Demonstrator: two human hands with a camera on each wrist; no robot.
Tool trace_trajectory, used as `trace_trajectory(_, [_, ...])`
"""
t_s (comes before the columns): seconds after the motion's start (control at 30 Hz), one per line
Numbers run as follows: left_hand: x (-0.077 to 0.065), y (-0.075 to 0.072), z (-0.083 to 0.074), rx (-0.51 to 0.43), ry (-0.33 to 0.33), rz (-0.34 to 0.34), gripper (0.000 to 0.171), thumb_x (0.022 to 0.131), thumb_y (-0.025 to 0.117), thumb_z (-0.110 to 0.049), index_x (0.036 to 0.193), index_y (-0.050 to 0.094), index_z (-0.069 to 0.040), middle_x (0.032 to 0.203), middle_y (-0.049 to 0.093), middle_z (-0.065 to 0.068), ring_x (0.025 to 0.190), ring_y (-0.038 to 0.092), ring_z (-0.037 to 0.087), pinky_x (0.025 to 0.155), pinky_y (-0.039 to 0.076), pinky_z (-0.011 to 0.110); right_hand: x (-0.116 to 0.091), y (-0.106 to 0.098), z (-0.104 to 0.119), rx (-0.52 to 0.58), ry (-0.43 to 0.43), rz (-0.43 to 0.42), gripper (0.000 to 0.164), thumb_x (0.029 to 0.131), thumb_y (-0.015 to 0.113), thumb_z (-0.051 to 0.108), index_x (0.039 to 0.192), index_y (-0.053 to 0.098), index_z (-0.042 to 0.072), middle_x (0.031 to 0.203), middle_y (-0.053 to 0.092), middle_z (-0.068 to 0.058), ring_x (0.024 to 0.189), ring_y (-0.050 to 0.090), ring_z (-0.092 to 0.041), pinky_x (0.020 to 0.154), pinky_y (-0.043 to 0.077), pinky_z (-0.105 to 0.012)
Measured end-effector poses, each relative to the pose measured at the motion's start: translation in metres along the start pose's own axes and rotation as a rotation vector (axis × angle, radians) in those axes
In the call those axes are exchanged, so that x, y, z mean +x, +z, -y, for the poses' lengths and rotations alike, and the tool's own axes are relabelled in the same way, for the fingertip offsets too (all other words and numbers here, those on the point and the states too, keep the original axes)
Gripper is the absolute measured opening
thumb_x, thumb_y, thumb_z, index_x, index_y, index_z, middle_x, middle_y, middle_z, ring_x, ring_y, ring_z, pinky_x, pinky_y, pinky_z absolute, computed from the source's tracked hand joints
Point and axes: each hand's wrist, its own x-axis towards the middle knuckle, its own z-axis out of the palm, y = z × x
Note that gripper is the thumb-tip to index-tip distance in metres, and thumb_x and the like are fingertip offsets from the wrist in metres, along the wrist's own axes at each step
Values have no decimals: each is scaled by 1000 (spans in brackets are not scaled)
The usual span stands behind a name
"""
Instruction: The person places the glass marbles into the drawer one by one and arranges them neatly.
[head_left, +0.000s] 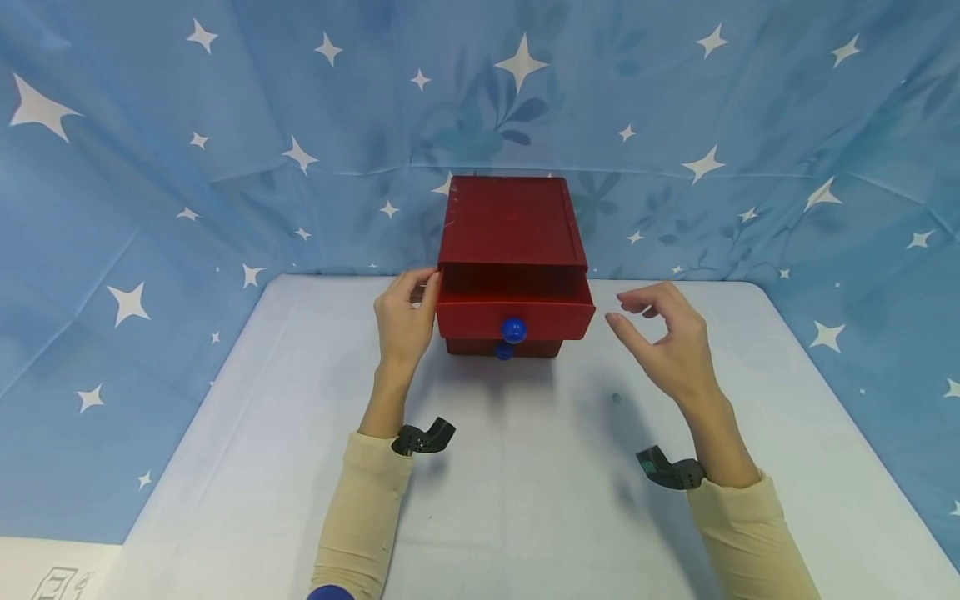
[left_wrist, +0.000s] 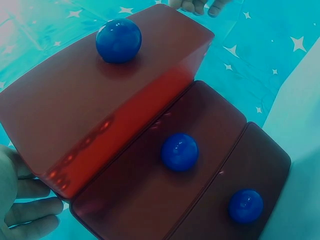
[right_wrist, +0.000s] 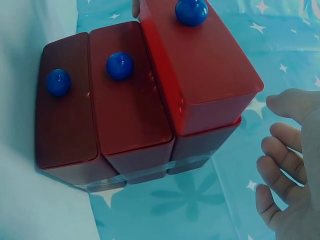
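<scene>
A red chest of drawers (head_left: 513, 221) stands on the white table with its top drawer (head_left: 480, 321) pulled partway out. The drawer's blue knob (head_left: 514, 330) faces me. My left hand (head_left: 405, 317) is at the drawer's left side, fingertips right at its edge, fingers loosely bent in the left wrist view. To the right, my right hand (head_left: 671, 337) hovers apart from the drawer, fingers relaxed and thumb spread, holding nothing. Below the top drawer, the middle drawer (left_wrist: 150, 185) and bottom drawer (left_wrist: 270, 170) are closed, each with a blue knob.
A blue curtain (head_left: 300, 100) with white stars hangs behind and beside the white table (head_left: 525, 500). A small green dot (head_left: 617, 397) shows on the tabletop near the right hand. Each wrist wears a black camera mount.
</scene>
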Motion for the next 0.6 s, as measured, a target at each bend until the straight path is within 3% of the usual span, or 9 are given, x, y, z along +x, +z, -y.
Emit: trace_trajectory(0.6, [-1, 0, -2, 2, -12, 0, 19, 98, 65, -16, 104, 76, -1, 94, 75, 14, 74, 70, 23, 71, 59, 28, -24, 2, -12, -72, 49, 55, 28, 80, 79, 2, 107, 70, 3, 100, 69, -10, 92, 57, -11, 83, 43, -14])
